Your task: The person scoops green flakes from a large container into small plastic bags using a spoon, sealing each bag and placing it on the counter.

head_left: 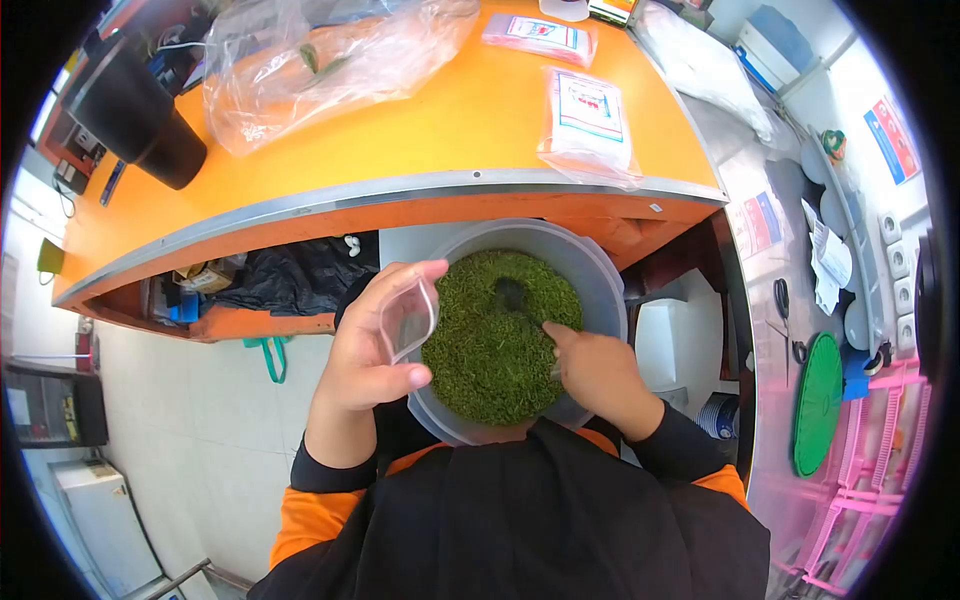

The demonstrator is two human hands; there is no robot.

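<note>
- An orange surface (440,130) is stretching across from ten o'clock to one o'clock, taking the tub as the clock's centre and twelve as straight away from the person.
- The round plastic tub (603,270) is sitting between the surface and the person's body, its mouth facing up.
- Finely shredded greens (480,370) are filling the lower part of the tub and spreading from wall to wall.
- A large clear plastic bag (385,60) is lying crumpled on the surface at eleven o'clock.
- A black tumbler (150,130) is standing on the surface at ten o'clock, well apart from the tub.
- The left hand (352,350) is hovering at nine o'clock by the tub's rim, its grip spreading fairly wide, thumb well apart from the fingers, and holding a small bag between them.
- The right hand (605,375) is reaching into the tub from four o'clock, its grip closing narrowly around a scoop, index finger pointing along the handle.
- Two printed packets (590,115) are lying on the surface between twelve and one o'clock.
- The small bag (410,320) is gaping open towards the tub.
- The dark scoop (509,293) is resting its head in the greens, towards twelve o'clock; the hand is hiding much of its handle.
</note>
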